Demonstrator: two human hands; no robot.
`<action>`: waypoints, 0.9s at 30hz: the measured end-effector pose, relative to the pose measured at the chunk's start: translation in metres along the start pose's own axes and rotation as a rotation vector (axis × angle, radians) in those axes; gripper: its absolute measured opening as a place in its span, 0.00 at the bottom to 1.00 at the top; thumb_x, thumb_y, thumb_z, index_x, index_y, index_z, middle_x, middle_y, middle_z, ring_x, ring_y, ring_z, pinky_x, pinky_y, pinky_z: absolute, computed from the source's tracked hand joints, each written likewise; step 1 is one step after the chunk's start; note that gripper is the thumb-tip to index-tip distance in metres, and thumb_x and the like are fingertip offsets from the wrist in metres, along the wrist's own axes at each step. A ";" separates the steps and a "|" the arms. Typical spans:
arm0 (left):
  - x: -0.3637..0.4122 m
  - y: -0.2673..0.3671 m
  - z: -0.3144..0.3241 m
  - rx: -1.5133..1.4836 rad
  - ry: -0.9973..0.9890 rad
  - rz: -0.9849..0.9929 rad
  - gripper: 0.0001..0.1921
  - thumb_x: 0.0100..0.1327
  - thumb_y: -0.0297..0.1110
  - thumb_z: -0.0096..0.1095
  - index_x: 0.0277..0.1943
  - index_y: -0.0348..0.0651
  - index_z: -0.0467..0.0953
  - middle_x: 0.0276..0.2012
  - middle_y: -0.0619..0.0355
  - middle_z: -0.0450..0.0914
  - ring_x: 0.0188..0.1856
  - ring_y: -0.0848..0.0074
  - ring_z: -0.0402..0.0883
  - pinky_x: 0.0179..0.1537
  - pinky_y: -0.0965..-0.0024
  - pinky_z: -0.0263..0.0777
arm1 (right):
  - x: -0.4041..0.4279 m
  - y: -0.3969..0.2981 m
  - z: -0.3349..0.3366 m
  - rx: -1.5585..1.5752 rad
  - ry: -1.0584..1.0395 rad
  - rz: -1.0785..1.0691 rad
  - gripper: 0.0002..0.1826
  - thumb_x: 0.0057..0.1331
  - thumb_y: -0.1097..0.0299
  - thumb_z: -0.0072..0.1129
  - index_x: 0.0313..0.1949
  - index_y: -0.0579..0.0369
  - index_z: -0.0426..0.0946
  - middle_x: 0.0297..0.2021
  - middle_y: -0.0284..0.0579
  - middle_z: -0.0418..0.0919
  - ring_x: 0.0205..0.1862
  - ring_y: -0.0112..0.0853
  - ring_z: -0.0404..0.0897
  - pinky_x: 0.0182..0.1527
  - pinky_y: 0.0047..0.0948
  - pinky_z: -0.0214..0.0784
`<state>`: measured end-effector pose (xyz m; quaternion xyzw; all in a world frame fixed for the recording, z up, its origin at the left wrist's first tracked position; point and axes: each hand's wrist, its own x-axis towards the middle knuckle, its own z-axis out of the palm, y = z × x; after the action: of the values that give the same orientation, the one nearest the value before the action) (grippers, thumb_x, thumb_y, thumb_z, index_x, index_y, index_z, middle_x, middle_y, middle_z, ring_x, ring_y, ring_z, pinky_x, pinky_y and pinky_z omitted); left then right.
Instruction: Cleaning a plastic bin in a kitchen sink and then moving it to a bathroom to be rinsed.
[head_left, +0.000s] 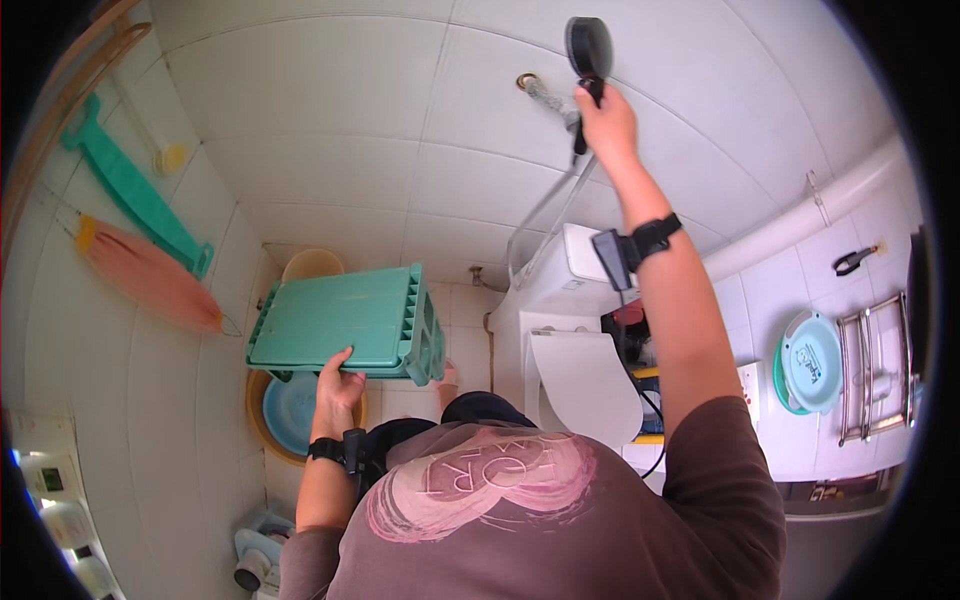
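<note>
My right hand (611, 127), raised against the tiled wall, grips the handle of a black hand shower (589, 46). A grey hose (534, 210) runs down from the shower towards the toilet. Behind the handle, a pipe wrapped in pale material (546, 96) comes out of the wall. Lower left, my left hand (341, 382) grips the near edge of a green plastic crate or rack (330, 315), thumb on its flat top; the fingers underneath are mostly hidden. A blue basin (289, 412) inside an orange-brown basin (256, 420) shows partly beneath it.
A white toilet (581, 382) with its lid down stands right of my legs. A cream basin (311, 262) is behind the green crate. A green back-scrubbing strap (139, 187) and a pink cloth (150, 277) hang on the left wall. Blue basin (811, 360) and metal rack (870, 375) are at right.
</note>
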<state>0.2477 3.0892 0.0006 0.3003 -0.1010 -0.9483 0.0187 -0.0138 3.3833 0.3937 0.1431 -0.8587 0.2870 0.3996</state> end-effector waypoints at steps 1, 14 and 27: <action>0.002 -0.002 0.004 -0.025 -0.003 0.004 0.09 0.56 0.22 0.62 0.39 0.41 0.73 0.39 0.59 0.78 0.42 0.70 0.77 0.43 0.69 0.73 | 0.002 -0.001 0.008 -0.009 0.000 0.047 0.18 0.61 0.56 0.57 0.37 0.60 0.76 0.31 0.56 0.79 0.36 0.49 0.78 0.39 0.41 0.69; 0.011 -0.003 -0.005 -0.142 -0.040 0.054 0.13 0.54 0.18 0.62 0.42 0.40 0.72 0.42 0.58 0.77 0.46 0.69 0.77 0.49 0.69 0.73 | 0.014 0.079 0.014 0.439 0.112 0.263 0.15 0.61 0.60 0.60 0.36 0.62 0.77 0.31 0.43 0.82 0.33 0.28 0.80 0.38 0.27 0.68; 0.026 -0.003 -0.008 -0.049 -0.032 -0.066 0.13 0.56 0.20 0.61 0.44 0.39 0.72 0.42 0.54 0.77 0.46 0.67 0.76 0.52 0.66 0.71 | -0.002 0.082 -0.047 0.179 -0.257 0.188 0.15 0.66 0.62 0.55 0.41 0.63 0.74 0.34 0.44 0.82 0.37 0.25 0.80 0.41 0.21 0.68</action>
<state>0.2308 3.0883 -0.0210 0.2878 -0.0679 -0.9553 -0.0066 -0.0228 3.4768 0.3851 0.1326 -0.8833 0.3778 0.2437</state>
